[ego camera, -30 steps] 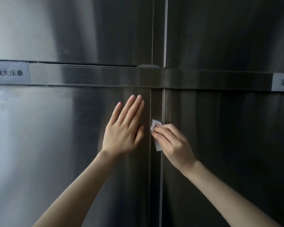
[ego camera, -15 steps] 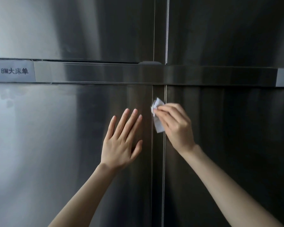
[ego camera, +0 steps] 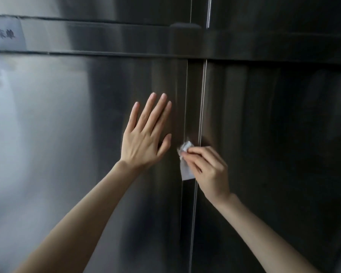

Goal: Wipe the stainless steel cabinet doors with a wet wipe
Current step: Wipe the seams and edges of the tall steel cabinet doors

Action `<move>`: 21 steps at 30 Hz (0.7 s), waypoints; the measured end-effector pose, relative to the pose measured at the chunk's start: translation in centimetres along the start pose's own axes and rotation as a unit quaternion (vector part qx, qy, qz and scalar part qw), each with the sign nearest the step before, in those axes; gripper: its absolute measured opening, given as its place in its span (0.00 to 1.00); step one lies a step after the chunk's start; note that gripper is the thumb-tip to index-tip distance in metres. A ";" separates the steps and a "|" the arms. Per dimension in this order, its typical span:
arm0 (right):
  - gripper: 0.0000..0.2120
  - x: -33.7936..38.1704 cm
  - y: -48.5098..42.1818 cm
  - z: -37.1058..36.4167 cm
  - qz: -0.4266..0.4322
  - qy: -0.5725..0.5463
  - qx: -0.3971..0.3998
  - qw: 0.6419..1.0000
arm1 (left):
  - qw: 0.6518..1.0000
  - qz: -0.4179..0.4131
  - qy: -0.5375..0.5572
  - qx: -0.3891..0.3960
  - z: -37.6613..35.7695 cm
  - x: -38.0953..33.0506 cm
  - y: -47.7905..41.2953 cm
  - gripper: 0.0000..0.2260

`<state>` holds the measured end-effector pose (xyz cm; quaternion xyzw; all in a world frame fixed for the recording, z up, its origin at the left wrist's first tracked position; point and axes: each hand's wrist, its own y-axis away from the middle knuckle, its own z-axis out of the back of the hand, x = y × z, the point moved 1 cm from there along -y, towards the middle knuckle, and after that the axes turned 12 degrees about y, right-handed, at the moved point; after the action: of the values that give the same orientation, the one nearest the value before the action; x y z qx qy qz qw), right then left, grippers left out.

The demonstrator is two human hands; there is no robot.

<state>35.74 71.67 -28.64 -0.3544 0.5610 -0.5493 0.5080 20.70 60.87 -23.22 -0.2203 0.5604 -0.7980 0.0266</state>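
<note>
The left hand [ego camera: 144, 142] lies flat on the left door [ego camera: 67, 154], fingers straight and slightly spread. Just right of it, the right hand [ego camera: 207, 168] pinches the wipe [ego camera: 185, 168] with curled fingers, pressing it to the strip between the doors (the picture is blurred here). Up-left of both hands, a label [ego camera: 4, 35].
</note>
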 end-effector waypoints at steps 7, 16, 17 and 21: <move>0.04 0.7 -2.1 -0.3 -0.071 0.000 -0.070 0.995 | 0.999 -0.032 0.033 0.029 -1.7 -2.6 8.9 0.30; 0.09 3.4 10.6 -0.1 -0.048 0.018 0.070 0.996 | 0.999 -0.007 0.040 0.022 -3.2 -4.6 11.4 0.32; 0.08 3.2 9.6 -0.2 -0.050 0.016 0.056 0.997 | 0.999 -0.007 0.047 0.026 -3.0 -4.6 11.4 0.32; 0.08 2.0 5.2 -0.9 -0.078 0.002 -0.026 0.997 | 0.997 -0.023 0.053 0.050 -2.3 -4.4 11.8 0.29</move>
<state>35.24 70.74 -34.17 -0.4089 0.5467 -0.5732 0.4532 21.39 59.79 -35.91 -0.1887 0.5151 -0.8360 -0.0101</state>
